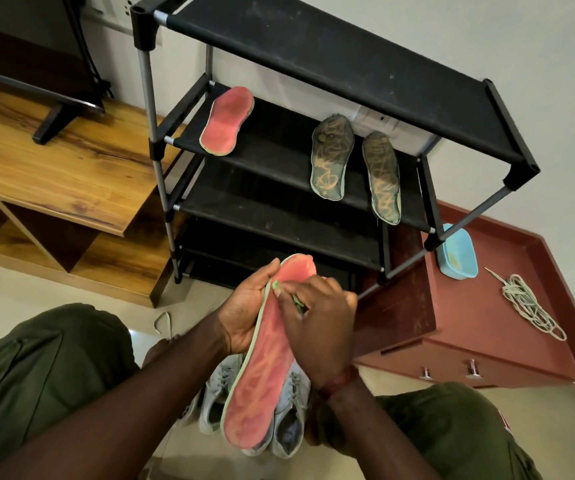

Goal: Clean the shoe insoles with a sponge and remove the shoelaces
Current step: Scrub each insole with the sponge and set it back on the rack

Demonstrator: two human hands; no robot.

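Pink insole (262,368) | left hand (244,313) grips its left edge | right hand (317,323) clenched round green sponge (298,304), pressing it on insole's toe half

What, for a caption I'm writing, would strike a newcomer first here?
A long green-rimmed pink insole, low at centre, gripped by the left hand while the right hand presses a green sponge on it. Behind, a black fabric shoe rack carries another pink insole and two dirty grey-green insoles.
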